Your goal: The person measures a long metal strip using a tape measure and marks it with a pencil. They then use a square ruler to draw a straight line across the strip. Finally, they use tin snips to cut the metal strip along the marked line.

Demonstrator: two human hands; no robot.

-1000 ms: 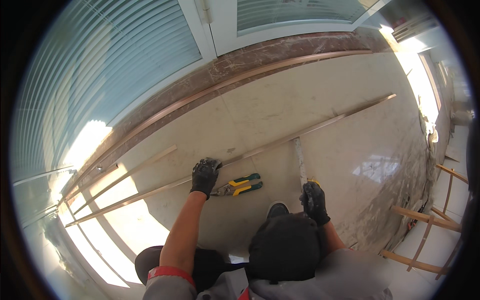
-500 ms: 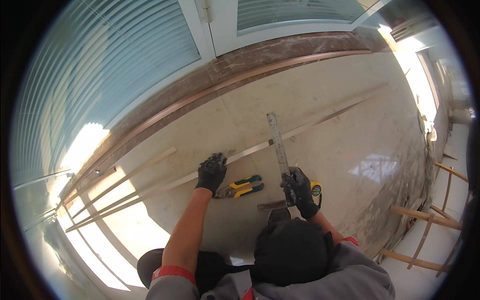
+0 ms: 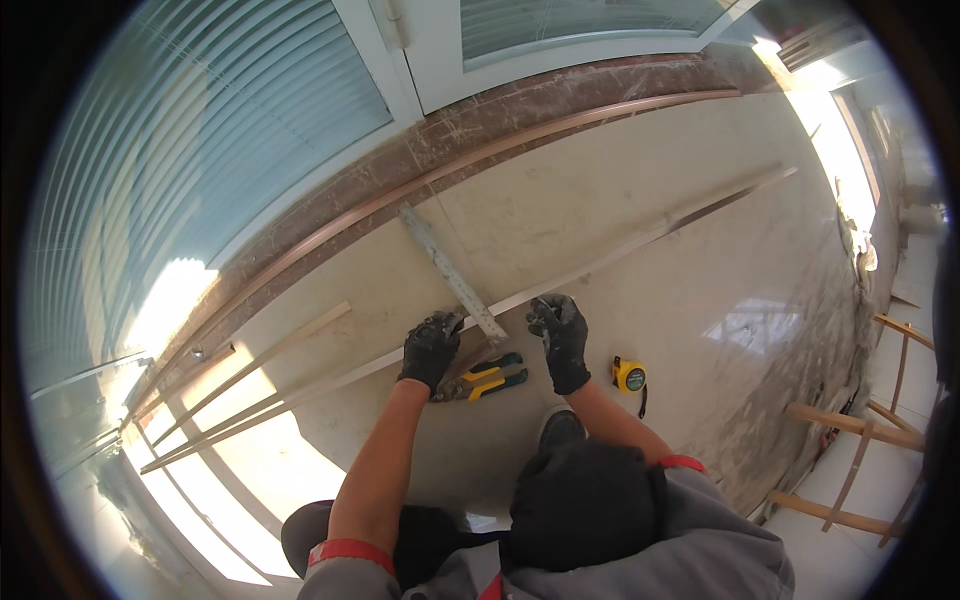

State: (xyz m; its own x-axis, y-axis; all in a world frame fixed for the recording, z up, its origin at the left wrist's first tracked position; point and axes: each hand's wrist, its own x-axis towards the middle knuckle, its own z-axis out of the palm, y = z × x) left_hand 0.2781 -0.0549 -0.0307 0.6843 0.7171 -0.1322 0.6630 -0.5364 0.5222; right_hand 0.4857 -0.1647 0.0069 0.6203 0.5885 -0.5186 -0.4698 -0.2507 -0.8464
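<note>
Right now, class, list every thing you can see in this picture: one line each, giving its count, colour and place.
metal square ruler: one, grey, lying across the floor from the long strip toward the threshold
long strip: one, pale metal, lying across the tiled floor
snips: one, yellow and green handles, on the floor between the hands
tape measure: one, yellow, on the floor right of the right hand
short strips: several, pale, on the floor at left
wooden frame: one, light brown, far right
left hand: black glove, on the ruler's near end
right hand: black glove, on the long strip
</note>
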